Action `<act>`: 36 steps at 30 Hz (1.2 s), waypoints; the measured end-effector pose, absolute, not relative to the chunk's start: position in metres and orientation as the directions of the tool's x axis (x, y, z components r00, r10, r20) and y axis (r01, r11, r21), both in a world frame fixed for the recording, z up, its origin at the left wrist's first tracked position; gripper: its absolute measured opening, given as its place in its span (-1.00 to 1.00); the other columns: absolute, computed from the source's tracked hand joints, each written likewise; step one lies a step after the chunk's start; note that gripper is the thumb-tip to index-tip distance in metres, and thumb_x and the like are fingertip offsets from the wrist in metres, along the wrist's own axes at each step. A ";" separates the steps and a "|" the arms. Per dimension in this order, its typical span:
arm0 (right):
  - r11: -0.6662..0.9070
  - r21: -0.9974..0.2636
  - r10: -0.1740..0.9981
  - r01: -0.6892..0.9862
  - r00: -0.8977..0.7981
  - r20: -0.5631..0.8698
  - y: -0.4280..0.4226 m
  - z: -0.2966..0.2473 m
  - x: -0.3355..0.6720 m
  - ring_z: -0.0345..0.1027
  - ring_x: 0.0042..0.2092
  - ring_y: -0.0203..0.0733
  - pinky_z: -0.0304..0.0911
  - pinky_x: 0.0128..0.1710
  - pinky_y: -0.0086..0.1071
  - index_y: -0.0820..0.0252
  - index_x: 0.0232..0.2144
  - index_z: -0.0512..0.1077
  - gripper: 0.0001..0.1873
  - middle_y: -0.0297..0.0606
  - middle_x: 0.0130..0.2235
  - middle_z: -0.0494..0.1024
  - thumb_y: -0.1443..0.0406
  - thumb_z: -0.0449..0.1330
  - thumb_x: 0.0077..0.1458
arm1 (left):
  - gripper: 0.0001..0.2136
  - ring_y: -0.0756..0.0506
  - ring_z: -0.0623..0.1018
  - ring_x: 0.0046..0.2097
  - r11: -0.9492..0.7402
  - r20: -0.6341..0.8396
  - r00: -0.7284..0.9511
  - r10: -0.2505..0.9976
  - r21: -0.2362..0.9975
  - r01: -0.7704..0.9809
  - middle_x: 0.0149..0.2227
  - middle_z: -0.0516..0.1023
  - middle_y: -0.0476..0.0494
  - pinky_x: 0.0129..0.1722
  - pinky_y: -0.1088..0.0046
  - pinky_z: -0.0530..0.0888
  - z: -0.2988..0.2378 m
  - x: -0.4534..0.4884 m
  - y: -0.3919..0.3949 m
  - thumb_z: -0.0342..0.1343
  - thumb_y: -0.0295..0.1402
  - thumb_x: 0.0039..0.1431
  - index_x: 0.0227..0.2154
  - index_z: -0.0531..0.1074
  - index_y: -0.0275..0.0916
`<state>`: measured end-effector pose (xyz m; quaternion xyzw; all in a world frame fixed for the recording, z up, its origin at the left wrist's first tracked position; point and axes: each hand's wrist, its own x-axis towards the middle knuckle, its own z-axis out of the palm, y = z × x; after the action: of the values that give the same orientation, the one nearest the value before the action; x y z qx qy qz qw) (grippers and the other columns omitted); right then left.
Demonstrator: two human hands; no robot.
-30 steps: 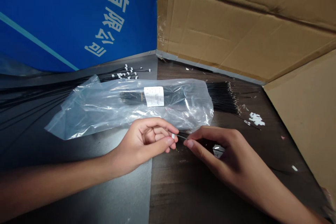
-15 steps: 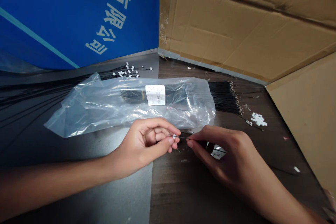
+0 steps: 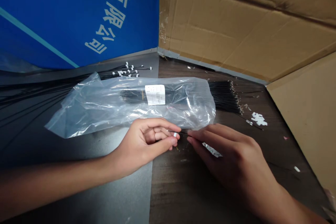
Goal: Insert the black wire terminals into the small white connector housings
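Turned further over, with its knuckles shifted outward since half a second ago, the right hand [image 3: 237,154] now covers more of the shiny clear plastic piece [image 3: 212,149] beneath it. Taking clock directions from the fingertips, a clear plastic bag [image 3: 102,115] spreads from 10 to 12 o'clock, holding a bundle of black wires [image 3: 223,96] under a white label [image 3: 155,95]; their ends jut out between 1 and 2. Label print is too small to read, and the bag film blurs the wires inside. More black cables [image 3: 52,85], white-tipped near 11, are cut off by the frame towards 9. Loose white connectors [image 3: 258,119] lie heaped just above 3. Left hand [image 3: 141,143] fingers curl around a single white connector [image 3: 175,134], thumb and index almost together; their exact contact is hard to tell. Right thumb and index pinch a thin black wire [image 3: 183,133] beside it at 3 o'clock, its remainder hidden by the palm.
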<state>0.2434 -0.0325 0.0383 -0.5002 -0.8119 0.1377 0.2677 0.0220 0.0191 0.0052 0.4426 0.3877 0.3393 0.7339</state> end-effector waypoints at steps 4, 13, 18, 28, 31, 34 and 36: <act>0.505 -0.417 0.859 0.755 -0.396 0.324 -0.032 0.037 0.244 0.44 -0.37 -0.20 0.31 -0.35 -0.31 0.27 -0.20 0.65 -0.84 -0.29 -0.38 0.58 0.43 0.24 0.39 | -0.78 0.03 0.70 -0.37 0.339 -0.247 0.437 0.865 0.930 -0.144 -0.38 0.74 -0.10 -0.27 0.70 0.65 0.004 0.022 0.018 0.45 -0.60 -0.01 -0.26 0.73 -0.29; 0.419 -0.481 0.906 0.770 -0.388 0.169 -0.033 0.038 0.244 0.46 -0.36 -0.17 0.32 -0.35 -0.28 0.24 -0.21 0.65 -0.81 -0.27 -0.37 0.59 0.42 0.21 0.40 | -0.79 0.04 0.71 -0.30 0.219 -0.164 0.397 0.903 0.971 -0.097 -0.24 0.74 -0.10 -0.22 0.72 0.64 0.006 0.022 0.017 0.44 -0.60 0.03 -0.27 0.75 -0.25; 0.391 -0.517 0.918 0.762 -0.360 0.165 -0.033 0.036 0.245 0.52 -0.32 -0.16 0.36 -0.30 -0.29 0.20 -0.21 0.65 -0.82 -0.27 -0.34 0.64 0.40 0.23 0.39 | -0.85 0.02 0.69 -0.34 0.164 -0.108 0.420 0.901 0.981 -0.100 -0.30 0.71 -0.16 -0.29 0.68 0.65 0.008 0.021 0.018 0.36 -0.57 0.16 -0.23 0.76 -0.30; 0.143 -0.854 0.971 0.499 -0.239 0.022 -0.032 0.040 0.231 0.52 -0.33 -0.38 0.37 -0.28 -0.52 0.15 -0.25 0.61 -0.91 -0.41 -0.30 0.67 0.41 0.31 0.28 | -0.86 0.05 0.64 -0.45 0.124 -0.086 0.414 0.906 0.990 -0.067 -0.43 0.67 -0.12 -0.41 0.69 0.58 0.005 0.023 0.015 0.39 -0.59 0.09 -0.34 0.78 -0.27; 0.079 -0.879 0.974 0.471 -0.223 -0.032 -0.032 0.043 0.229 0.46 -0.36 -0.36 0.33 -0.32 -0.50 0.14 -0.29 0.59 -0.88 -0.43 -0.36 0.63 0.42 0.28 0.28 | -0.87 0.05 0.64 -0.44 0.153 -0.106 0.448 0.888 0.986 -0.069 -0.42 0.66 -0.12 -0.40 0.69 0.59 0.004 0.023 0.016 0.41 -0.58 0.08 -0.32 0.78 -0.26; 0.057 -0.877 0.977 0.477 -0.207 -0.049 -0.032 0.044 0.230 0.42 -0.37 -0.34 0.31 -0.34 -0.48 0.14 -0.31 0.55 -0.89 -0.43 -0.39 0.58 0.42 0.26 0.25 | -0.82 0.03 0.66 -0.37 0.121 -0.083 0.478 0.874 0.991 -0.049 -0.33 0.69 -0.16 -0.33 0.67 0.62 0.004 0.024 0.016 0.45 -0.57 0.05 -0.26 0.79 -0.25; 0.048 -0.884 0.978 0.466 -0.204 -0.054 -0.032 0.043 0.229 0.41 -0.38 -0.34 0.30 -0.36 -0.50 0.15 -0.33 0.53 -0.89 -0.43 -0.40 0.56 0.42 0.26 0.24 | -0.80 0.01 0.67 -0.32 0.076 -0.051 0.477 0.878 0.997 -0.032 -0.29 0.71 -0.19 -0.27 0.66 0.63 0.004 0.023 0.015 0.43 -0.58 0.07 -0.24 0.79 -0.25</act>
<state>0.2295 -0.0321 0.0433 -0.5506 -0.6552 0.4155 0.3080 0.0234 0.0152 0.0038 0.5780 0.3657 0.3577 0.6357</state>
